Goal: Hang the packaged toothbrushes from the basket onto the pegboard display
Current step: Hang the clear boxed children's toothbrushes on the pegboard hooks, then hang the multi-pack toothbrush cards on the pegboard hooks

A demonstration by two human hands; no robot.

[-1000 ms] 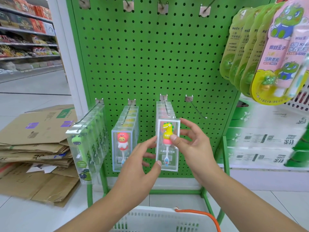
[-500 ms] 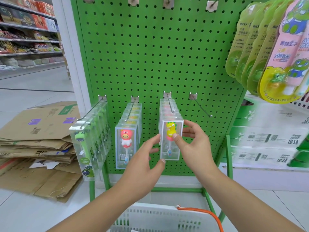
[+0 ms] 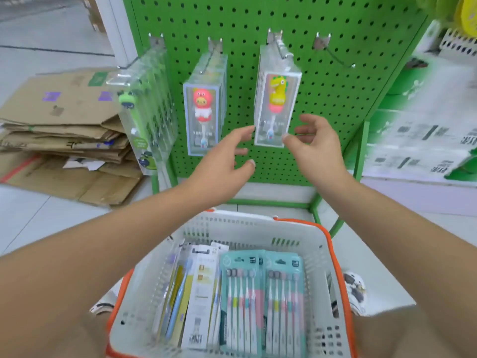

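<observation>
A clear package with a yellow dinosaur toothbrush hangs at the front of a hook on the green pegboard. My left hand is spread, its index fingertip at the package's lower left edge. My right hand is spread too, thumb touching the lower right corner. To the left hang a row of pink pig packages and a row of green frog packages. Below, the white basket with orange handles holds teal multi-packs and other flat toothbrush packs.
An empty hook sticks out right of the dinosaur row. Flattened cardboard is stacked on the floor at the left. Green-and-white cartons sit on the shelf at the right. A patterned shoe shows beside the basket.
The view has tilted down, so the basket's contents now show. Both hands have loosened and slid from the package's middle to its lower edge; it hangs on the hook.
</observation>
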